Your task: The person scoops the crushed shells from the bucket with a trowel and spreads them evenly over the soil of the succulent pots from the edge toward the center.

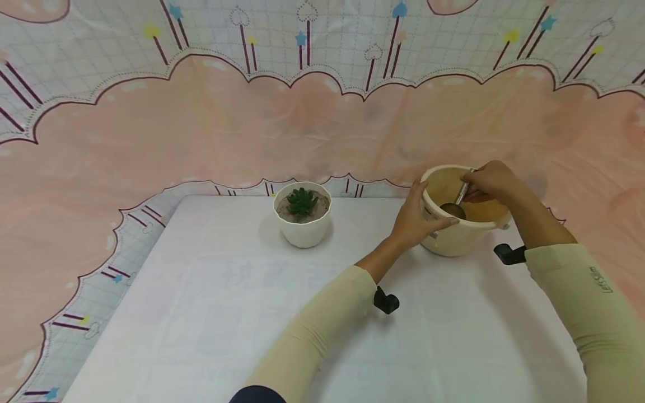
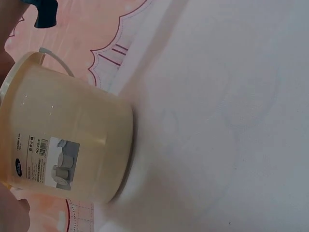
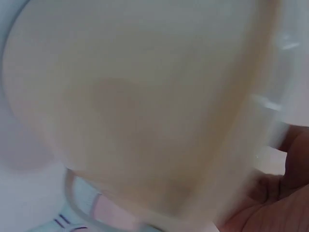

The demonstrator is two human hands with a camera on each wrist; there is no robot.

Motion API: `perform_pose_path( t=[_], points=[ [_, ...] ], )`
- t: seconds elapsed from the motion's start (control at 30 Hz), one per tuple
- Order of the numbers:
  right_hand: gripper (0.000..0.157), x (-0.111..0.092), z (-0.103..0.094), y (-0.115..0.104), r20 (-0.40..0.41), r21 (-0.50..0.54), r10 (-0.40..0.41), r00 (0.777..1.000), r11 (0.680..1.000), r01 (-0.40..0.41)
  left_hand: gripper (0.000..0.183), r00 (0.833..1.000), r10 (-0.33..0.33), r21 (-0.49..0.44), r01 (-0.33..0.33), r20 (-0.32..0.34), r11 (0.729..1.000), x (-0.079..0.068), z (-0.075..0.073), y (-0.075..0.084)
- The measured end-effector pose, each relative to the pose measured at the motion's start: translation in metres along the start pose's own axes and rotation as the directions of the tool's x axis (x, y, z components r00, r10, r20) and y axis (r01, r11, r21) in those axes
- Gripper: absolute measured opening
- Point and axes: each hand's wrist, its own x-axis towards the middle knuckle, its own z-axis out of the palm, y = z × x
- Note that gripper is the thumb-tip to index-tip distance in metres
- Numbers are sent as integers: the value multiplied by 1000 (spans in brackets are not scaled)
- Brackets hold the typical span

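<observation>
A cream plastic bucket [image 1: 448,243] stands at the right of the table, its printed label [image 2: 62,163] showing in the left wrist view. My left hand [image 1: 415,219] grips its near left side, the thumb lying along the rim. With bent fingers, my right hand [image 1: 486,182] pinches the handle of a metal ladle [image 1: 456,208] over the bucket's mouth. The ladle's round bowl dips inside the rim. In the right wrist view the bucket's wall [image 3: 135,106] is blurred and fills most of the picture, and the ladle is out of sight there.
A white pot [image 1: 304,232] with a small green succulent [image 1: 301,201] stands left of the bucket at the table's back. The white tabletop [image 1: 211,313] reaches toward me. Patterned peach cloth [image 1: 242,134] hangs behind. The bucket's thin carrying handle [image 2: 59,62] hangs at its side.
</observation>
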Motion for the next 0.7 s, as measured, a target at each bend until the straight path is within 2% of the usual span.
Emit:
perform_pose_path(
  t=[0.2, 0.33, 0.47, 0.53, 0.6, 0.7],
  points=[
    [34, -16, -6, -10, 91, -72, -34, 995, 997, 41, 116, 1000, -15, 41, 14, 7, 999, -1, -1, 4],
    [40, -27, -8, -17, 79, -119, -66, 995, 990, 75, 119, 1000, -29, 24, 29, 6, 999, -1, -2, 4],
    [48, -37, -10, -19, -43, -148, -122, 992, 982, 114, 120, 1000, -24, 2, 24, 7, 1000, -1, 0, 1],
    [49, -40, -10, -18, -135, -172, -160, 978, 976, 136, 120, 1000, -6, 1, 6, 8, 1000, -1, 1, 1],
    [50, -41, -9, -16, -234, -214, -200, 951, 965, 151, 120, 1000, 11, -4, -11, 14, 1000, -1, 1, 1],
    [50, -40, -5, -10, -372, -309, -268, 889, 939, 154, 119, 999, 29, 9, -29, 15, 1000, 0, -1, 3]
  ],
)
